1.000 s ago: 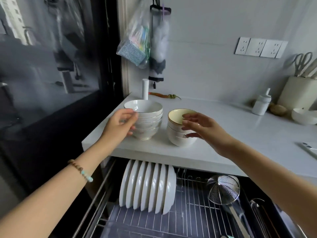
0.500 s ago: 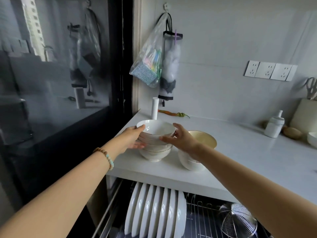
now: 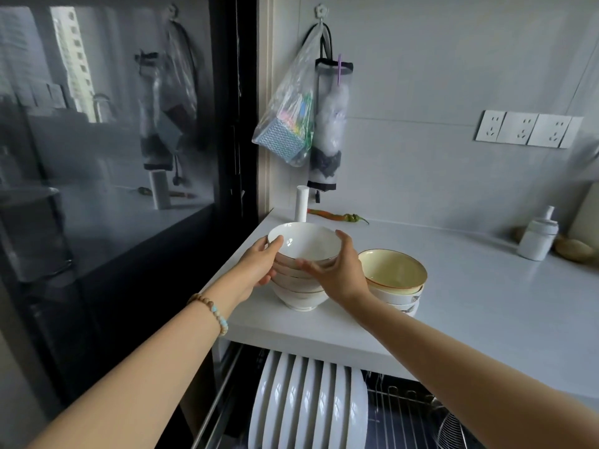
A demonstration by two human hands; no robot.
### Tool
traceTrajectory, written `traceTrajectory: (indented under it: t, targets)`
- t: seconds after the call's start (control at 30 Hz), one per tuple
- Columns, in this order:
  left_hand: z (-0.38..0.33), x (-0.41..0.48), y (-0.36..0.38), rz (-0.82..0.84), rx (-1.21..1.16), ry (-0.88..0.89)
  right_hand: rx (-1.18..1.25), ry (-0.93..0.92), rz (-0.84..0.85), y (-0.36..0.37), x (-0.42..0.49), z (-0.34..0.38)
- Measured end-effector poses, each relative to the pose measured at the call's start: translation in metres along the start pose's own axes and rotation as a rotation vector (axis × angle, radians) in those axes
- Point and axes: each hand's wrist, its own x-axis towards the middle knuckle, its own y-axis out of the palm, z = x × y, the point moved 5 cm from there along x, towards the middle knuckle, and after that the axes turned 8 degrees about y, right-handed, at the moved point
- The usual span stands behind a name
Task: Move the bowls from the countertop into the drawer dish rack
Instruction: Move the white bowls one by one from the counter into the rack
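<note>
Head view: your left hand (image 3: 259, 265) and right hand (image 3: 337, 273) are both wrapped around the white bowl stack (image 3: 299, 270), which sits on the desk (image 3: 470, 306) near its front-left corner. Left hand cups the stack's left side, thumb up at the top bowl's rim, fingers curled round the bowls below. Right hand cups the stack's right-front side, thumb across the front, fingers reaching up to the top rim. Both grip the stack; can't tell whether the bottom bowl is off the desk yet.

Relative to the white stack:
- Just to its right, a 2nd stack topped by a yellow bowl (image 3: 393, 270), also on the desk; your right wrist passes in front of its left edge.
- Behind it, an upright white cylinder (image 3: 300, 204) & a chili pepper (image 3: 340, 216) lying by the wall.
- Above & behind, a clear plastic bag (image 3: 285, 124) and a mesh bag holder (image 3: 329, 124) hang from a wall hook.
- Far right, a white bottle (image 3: 538, 236) at the back of the desk; wall sockets (image 3: 526, 128) above that.
- Below & in front, the drawer dish rack (image 3: 402, 416) is pulled out under the desk edge, w/ a row of white plates (image 3: 308, 403) standing on edge at its left; a wire strainer (image 3: 453, 432) shows at lower right.
- Left, a dark glass door (image 3: 107, 157).

Your left wrist has a bead bracelet (image 3: 212, 311).
</note>
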Motion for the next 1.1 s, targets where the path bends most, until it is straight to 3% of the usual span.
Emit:
traceTrajectory:
  t: [0.2,0.3,0.5,0.57,0.67,0.77,0.87,0.97,1.1]
  targets:
    - [-0.019,-0.004,-0.005,-0.02,0.042,0.066,0.028,-0.177,-0.123,-0.016,-0.005,0.027]
    - [-0.04,-0.011,-0.01,-0.082,-0.003,0.21,0.083,-0.276,-0.168,-0.028,-0.012,0.046]
    - [-0.079,-0.05,-0.016,-0.028,-0.395,0.391,0.199,-0.452,-0.199,-0.042,-0.049,0.079]
    - [-0.077,-0.063,-0.023,-0.007,-0.515,0.377,0.274,-0.431,-0.102,-0.039,-0.064,0.082]
    - [-0.055,-0.08,-0.039,0.024,-0.624,0.313,0.468,-0.238,0.141,-0.036,-0.078,0.072]
    - [-0.016,-0.098,-0.052,0.053,-0.649,0.18,0.582,0.018,0.483,-0.025,-0.087,0.051]
    - [0.023,-0.118,-0.059,0.082,-0.656,0.062,0.611,0.158,0.777,-0.01,-0.101,0.028]
    - [0.056,-0.135,-0.06,0.141,-0.614,-0.035,0.571,0.209,0.9,0.007,-0.12,0.004]
    - [0.094,-0.149,-0.06,0.277,-0.512,-0.156,0.515,0.325,0.928,0.024,-0.14,-0.028]
